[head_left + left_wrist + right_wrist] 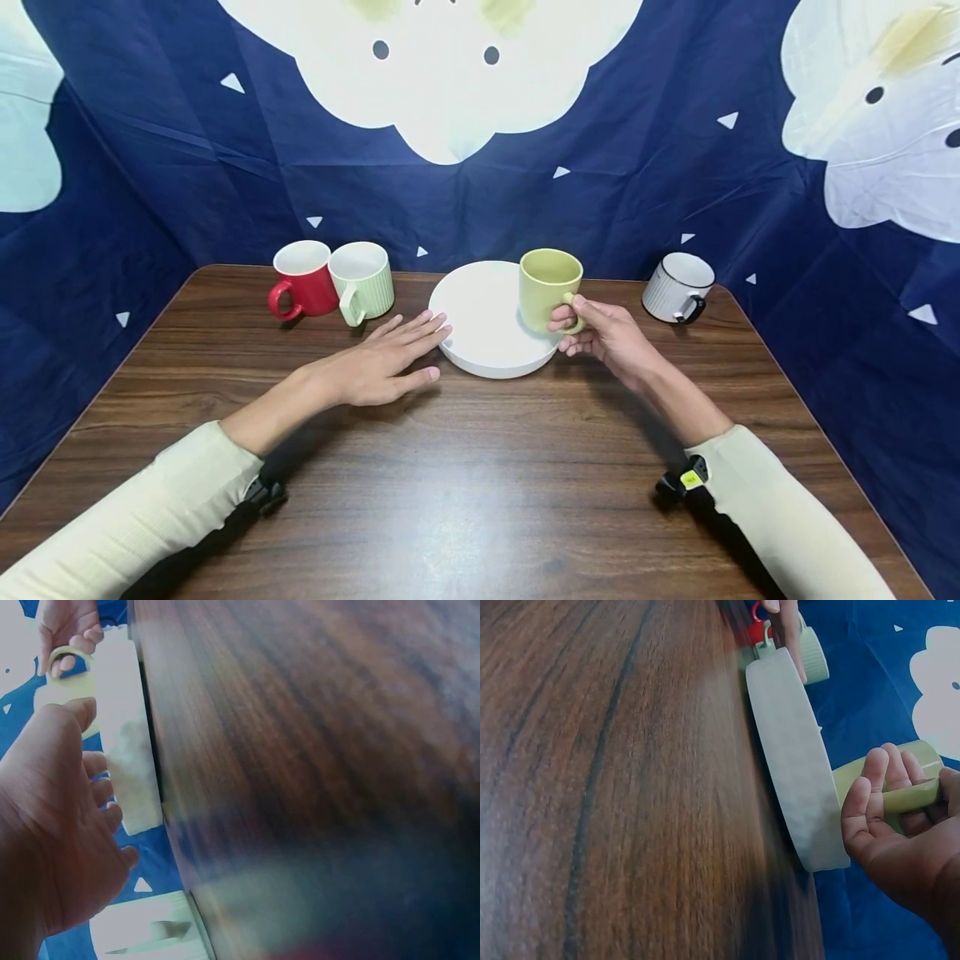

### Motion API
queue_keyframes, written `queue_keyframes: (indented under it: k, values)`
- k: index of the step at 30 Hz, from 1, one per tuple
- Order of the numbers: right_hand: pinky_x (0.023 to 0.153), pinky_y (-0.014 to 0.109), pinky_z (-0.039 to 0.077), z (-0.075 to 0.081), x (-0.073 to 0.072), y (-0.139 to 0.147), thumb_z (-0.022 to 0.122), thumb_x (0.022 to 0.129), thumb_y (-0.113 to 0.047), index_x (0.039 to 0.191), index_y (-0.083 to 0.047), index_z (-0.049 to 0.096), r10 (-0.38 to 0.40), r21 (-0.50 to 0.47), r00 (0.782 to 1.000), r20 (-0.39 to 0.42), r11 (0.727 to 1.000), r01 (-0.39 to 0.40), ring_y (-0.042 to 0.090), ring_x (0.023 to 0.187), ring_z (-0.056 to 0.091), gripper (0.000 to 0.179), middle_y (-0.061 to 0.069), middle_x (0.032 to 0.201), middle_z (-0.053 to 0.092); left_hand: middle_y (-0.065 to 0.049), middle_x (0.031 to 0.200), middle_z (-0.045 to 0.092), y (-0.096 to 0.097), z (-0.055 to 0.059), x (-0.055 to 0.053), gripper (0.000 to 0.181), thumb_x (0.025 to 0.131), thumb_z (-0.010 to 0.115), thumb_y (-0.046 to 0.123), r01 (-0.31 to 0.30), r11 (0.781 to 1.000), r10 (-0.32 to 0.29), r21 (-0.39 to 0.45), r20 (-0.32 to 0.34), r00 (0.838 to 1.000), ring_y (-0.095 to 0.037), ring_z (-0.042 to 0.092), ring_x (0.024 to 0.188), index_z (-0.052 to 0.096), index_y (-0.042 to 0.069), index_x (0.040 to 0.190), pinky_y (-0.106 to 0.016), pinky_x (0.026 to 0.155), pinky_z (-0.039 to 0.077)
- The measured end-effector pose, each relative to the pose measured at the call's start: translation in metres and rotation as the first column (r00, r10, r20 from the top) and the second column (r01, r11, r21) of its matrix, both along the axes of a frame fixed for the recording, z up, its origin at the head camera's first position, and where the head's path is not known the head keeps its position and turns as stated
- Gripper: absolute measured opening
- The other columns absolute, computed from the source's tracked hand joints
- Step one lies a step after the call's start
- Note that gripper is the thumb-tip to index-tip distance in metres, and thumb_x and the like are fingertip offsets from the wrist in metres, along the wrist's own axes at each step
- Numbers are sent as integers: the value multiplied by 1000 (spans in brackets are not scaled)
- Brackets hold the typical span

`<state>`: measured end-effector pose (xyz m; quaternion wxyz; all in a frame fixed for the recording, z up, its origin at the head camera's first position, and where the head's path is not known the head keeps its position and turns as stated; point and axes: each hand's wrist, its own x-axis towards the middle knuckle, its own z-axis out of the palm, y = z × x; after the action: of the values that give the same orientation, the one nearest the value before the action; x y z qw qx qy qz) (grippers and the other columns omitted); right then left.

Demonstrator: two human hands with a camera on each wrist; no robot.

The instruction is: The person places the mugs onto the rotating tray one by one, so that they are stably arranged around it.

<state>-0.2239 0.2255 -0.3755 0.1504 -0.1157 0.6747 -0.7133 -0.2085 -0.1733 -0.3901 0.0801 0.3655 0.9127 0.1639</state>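
Note:
My right hand point(603, 333) pinches the handle of a yellow-green mug point(546, 292), which stands upright at the right part of a round white tray point(480, 321). In the right wrist view, fingers curl about that mug's handle point(911, 797); whether its base touches the tray is hard to tell. My left hand point(386, 362) stretches out flat, palm down, its fingertips at the tray's left rim. In the left wrist view, the left hand point(64, 817) has straight fingers and holds nothing. Just behind it stands a pale green ribbed mug point(362, 283).
A red mug point(306, 279) stands against the pale green one at the back left. At the back right is a white ribbed mug point(678, 287) with a black handle, tilted in view. Behind the wooden table point(465, 483) hangs a dark blue cloth point(337, 183) with white cloud shapes.

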Motion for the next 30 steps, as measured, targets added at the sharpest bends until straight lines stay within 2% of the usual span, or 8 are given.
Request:
queue_keyframes:
  k: [4,11,16,26,30]
  values:
    - [78,24,63,-3,-1,0,46,124,-31,118,-10,76,7,25,1000,12,1000,-7,11,83,76,37,-5,105,84,-3,191,20,1,-2,0,74,119,52,52,0,1000,0,2,1,1000,-27,13,180,28,19,181,-69,143,10]
    - [78,25,63,-3,-2,-1,52,122,-28,111,-14,77,-42,23,998,38,999,41,11,86,81,31,-4,100,83,-2,191,19,2,-1,0,73,119,52,51,-4,1000,4,2,8,1000,-26,12,180,28,20,181,-67,144,10]
    - [78,26,65,-5,-1,-2,52,122,-24,108,-12,75,-60,18,998,35,998,59,13,86,83,30,-2,98,81,-2,191,19,1,-1,0,74,119,53,51,-7,1000,7,-1,15,1000,-27,12,180,28,20,181,-68,144,9]
    - [79,27,67,-9,1,-2,49,122,-19,116,4,70,17,65,999,-47,998,-14,15,93,86,32,6,105,77,-3,191,20,0,-1,0,74,119,54,49,-5,1000,5,4,11,1000,-28,12,180,28,19,181,-69,143,10]
    - [80,27,67,-9,2,-3,48,123,-18,119,8,67,51,76,997,-60,996,-46,15,95,86,33,6,106,77,-4,191,20,1,0,-1,74,119,54,49,-2,1000,2,8,10,1000,-28,12,180,29,17,180,-68,143,10]
